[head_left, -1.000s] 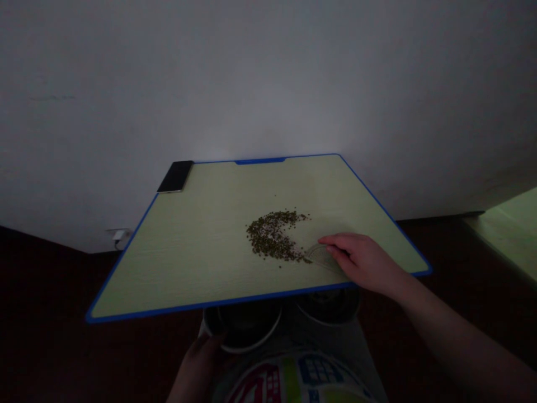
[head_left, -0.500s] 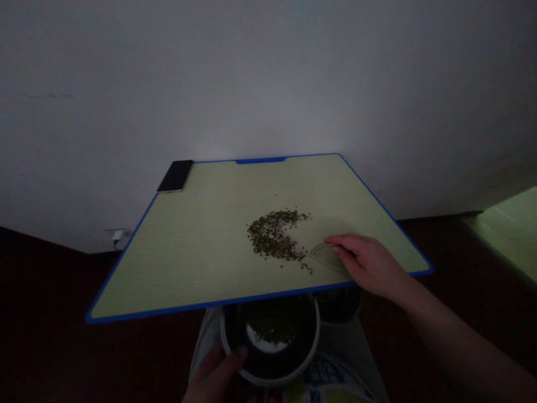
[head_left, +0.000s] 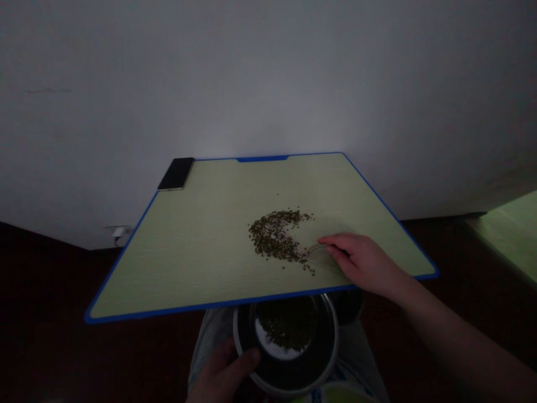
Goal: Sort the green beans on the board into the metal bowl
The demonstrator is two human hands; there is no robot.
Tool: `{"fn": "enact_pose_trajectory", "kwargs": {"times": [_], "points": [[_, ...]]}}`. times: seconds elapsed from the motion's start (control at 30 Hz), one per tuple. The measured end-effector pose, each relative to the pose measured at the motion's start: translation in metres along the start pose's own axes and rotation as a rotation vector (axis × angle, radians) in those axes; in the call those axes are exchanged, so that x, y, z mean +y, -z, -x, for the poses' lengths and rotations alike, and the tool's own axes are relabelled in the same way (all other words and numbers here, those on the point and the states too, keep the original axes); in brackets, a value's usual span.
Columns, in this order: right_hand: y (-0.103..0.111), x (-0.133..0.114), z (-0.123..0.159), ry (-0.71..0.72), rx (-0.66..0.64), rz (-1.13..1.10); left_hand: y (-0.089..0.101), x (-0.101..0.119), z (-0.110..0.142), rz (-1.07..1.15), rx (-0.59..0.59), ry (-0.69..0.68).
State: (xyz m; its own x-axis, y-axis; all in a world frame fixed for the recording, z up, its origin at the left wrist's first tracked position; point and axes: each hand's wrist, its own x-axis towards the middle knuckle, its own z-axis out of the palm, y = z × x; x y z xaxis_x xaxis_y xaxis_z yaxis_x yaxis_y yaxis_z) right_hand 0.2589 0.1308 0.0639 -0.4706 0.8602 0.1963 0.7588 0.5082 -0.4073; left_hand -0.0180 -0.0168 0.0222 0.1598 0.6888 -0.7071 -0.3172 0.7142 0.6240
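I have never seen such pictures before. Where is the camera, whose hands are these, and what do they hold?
There is no robot here. One camera, worn on a person's head, took every picture, looking forward and down at that person's own bare hands. On the pale, blue-edged tabletop lies a loose, curved patch of small greenish-brown grains, with paler bits among them. A dark, flat device, probably a phone, lies at the far left corner. The right hand holds a thin, clear piece, perhaps a protractor, beside the grains. Below the near edge, the left hand grips a round bowl with dark contents.
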Motion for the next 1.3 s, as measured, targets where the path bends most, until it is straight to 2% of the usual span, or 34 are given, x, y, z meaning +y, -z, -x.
{"fn": "enact_pose_trajectory", "kwargs": {"times": [0.17,0.4,0.77,0.93,1.13,1.3], "points": [[0.002,0.0,0.0,0.003,-0.003,0.017,0.003,-0.002,-0.003,-0.066,-0.025,-0.006],[0.004,0.009,0.008,-0.028,0.006,0.022,0.004,-0.005,-0.006,-0.014,-0.039,-0.056],[0.003,-0.004,0.001,0.023,-0.022,0.01,0.005,-0.006,-0.006,-0.047,-0.047,-0.04],[0.004,-0.004,-0.001,0.038,-0.036,0.011,0.006,-0.006,-0.006,-0.092,0.001,-0.035],[0.004,-0.004,0.003,0.037,-0.037,0.015,0.003,-0.005,-0.004,-0.055,-0.021,-0.039],[0.002,-0.004,0.001,0.043,-0.028,0.018,0.008,-0.012,-0.007,-0.054,0.009,-0.021]]}}
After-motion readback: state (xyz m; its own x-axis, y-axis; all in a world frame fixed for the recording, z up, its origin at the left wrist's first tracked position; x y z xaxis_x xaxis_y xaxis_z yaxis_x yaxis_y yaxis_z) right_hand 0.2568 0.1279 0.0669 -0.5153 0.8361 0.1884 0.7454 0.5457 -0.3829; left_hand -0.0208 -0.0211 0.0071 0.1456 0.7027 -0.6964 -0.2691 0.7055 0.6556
